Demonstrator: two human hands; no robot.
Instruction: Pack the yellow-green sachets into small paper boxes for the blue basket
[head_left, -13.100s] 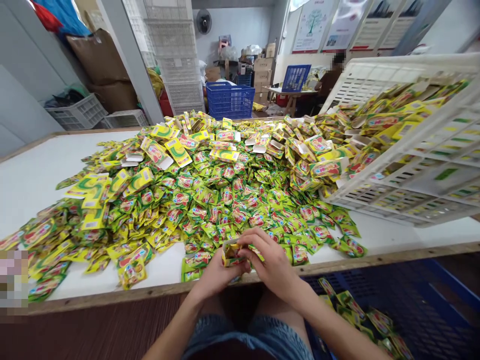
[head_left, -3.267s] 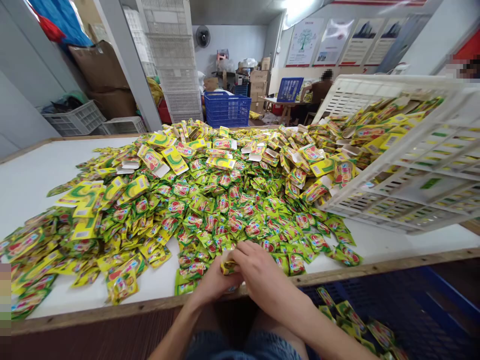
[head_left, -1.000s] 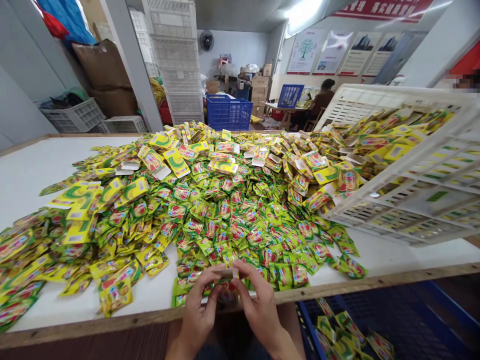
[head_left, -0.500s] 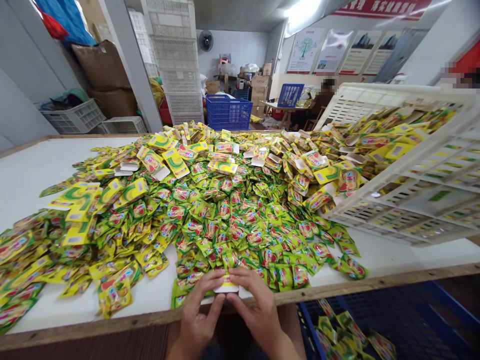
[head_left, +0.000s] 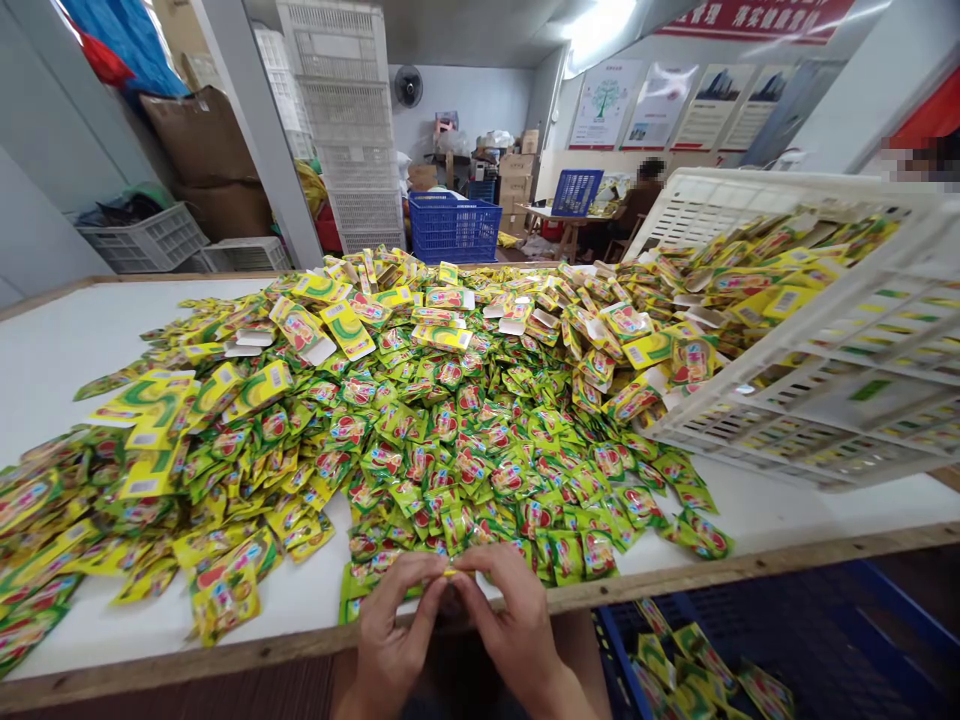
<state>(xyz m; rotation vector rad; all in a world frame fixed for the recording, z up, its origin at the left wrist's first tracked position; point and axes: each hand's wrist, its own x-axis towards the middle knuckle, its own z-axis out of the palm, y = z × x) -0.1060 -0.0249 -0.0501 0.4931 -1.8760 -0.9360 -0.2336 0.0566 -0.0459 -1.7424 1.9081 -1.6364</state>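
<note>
My left hand (head_left: pixel 394 630) and my right hand (head_left: pixel 510 625) meet at the near edge of the table (head_left: pixel 45 350), fingers curled together around a small yellow box (head_left: pixel 450 574). Only a sliver of that box shows between the fingertips. Just beyond the hands lies a wide heap of green and yellow sachets (head_left: pixel 450 440). Flat yellow cartons (head_left: pixel 345 330) lie on the heap's far and left parts.
A white plastic crate (head_left: pixel 825 380), tipped on its side at the right, spills sachets and cartons. A blue crate (head_left: pixel 787 640) below the table's right front holds several packed items. Stacked white crates (head_left: pixel 352 120), a blue basket (head_left: pixel 456 212) and a seated person (head_left: pixel 645 195) are behind.
Over the last second my fingers have folded the box's white flap down and closed over it; the white panel no longer shows. The hands stay at the table edge.
</note>
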